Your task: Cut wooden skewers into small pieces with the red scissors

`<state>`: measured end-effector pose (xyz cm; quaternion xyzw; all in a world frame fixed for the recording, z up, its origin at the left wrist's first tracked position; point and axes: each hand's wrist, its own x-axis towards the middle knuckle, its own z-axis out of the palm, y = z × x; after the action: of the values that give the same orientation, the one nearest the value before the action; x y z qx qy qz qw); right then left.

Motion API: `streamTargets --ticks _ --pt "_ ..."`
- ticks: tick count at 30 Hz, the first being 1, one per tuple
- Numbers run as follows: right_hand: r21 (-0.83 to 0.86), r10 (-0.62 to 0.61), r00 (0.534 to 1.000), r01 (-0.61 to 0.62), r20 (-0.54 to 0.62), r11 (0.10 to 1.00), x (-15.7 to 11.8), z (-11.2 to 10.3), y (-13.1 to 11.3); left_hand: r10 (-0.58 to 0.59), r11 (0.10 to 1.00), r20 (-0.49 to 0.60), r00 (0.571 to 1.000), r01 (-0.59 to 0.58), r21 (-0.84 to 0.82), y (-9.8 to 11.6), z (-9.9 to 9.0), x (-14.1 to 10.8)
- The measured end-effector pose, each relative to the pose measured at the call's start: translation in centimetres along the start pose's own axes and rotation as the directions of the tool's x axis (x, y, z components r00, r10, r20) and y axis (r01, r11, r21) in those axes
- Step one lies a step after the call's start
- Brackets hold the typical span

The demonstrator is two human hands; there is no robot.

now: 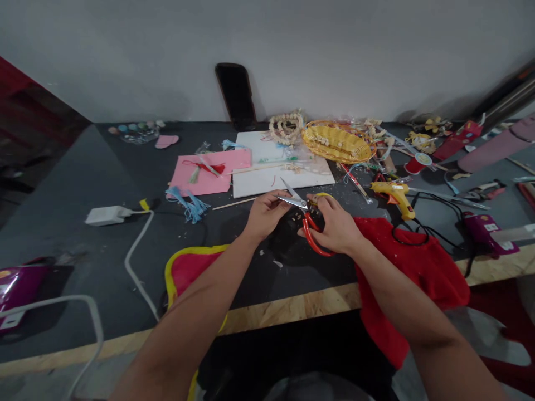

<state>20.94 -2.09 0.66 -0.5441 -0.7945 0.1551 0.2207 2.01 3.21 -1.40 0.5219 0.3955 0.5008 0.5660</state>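
Note:
My right hand (336, 223) grips a pair of scissors by the red handles (311, 236), with the thumb lying across them. The silver blades (295, 197) stand apart and point up and to the left. My left hand (267, 213) is closed in a pinch beside the lower blade. Whatever its fingertips hold is too small to make out. Small pale scraps (297, 216) show between the two hands, over the dark tabletop. A bit of yellow material (324, 195) shows just behind the right fingers.
Behind the hands lie white sheets (284, 181), pink paper (200, 175), blue tassels (190, 206) and a yellow woven basket (338, 143). To the right are a yellow glue gun (395, 196), its looped cord and red cloth (412, 262). A white adapter (107, 215) sits left. A phone (237, 96) leans against the wall.

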Motion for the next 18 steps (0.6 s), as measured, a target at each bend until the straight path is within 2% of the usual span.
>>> streamTargets --ticks 18 --pt "0.036 0.002 1.0 -0.002 0.005 0.999 -0.13 -0.24 -0.38 0.032 0.999 -0.009 0.999 -0.032 0.013 -0.16 -0.11 -0.02"
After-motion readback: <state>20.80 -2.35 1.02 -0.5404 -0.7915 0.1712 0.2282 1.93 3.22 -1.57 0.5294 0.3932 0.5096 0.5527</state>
